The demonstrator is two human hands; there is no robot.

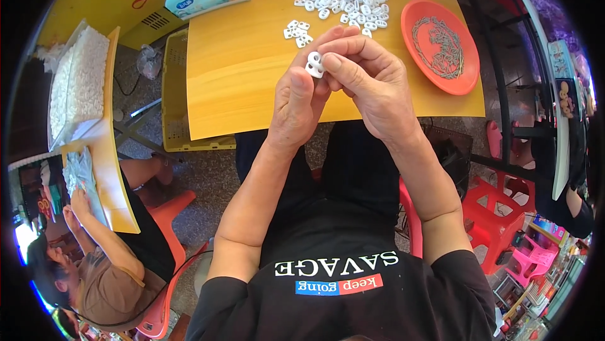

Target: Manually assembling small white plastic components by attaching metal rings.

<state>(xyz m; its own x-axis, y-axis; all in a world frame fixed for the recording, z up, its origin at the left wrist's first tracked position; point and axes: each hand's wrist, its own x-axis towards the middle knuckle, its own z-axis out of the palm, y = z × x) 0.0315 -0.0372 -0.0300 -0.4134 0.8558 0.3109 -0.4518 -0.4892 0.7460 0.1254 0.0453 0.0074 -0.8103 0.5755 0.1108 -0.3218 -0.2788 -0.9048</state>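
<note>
Mid-frame, the small pieces [315, 73] look like smooth plastic; the bench [239, 83], smooth and wood-grained. Upper right, the plate [465, 83] is glossy plastic, its pins [446, 61] metal. Lower centre, the shirt [403, 306] is matt cloth.

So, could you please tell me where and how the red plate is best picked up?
I'd pinch the red plate by its near rim, coming from the person's side, probably with the right hand once it is off the white piece. The rim is bare there, while the grey metal pieces lie loose inside, so keeping it level seems wise.
</note>
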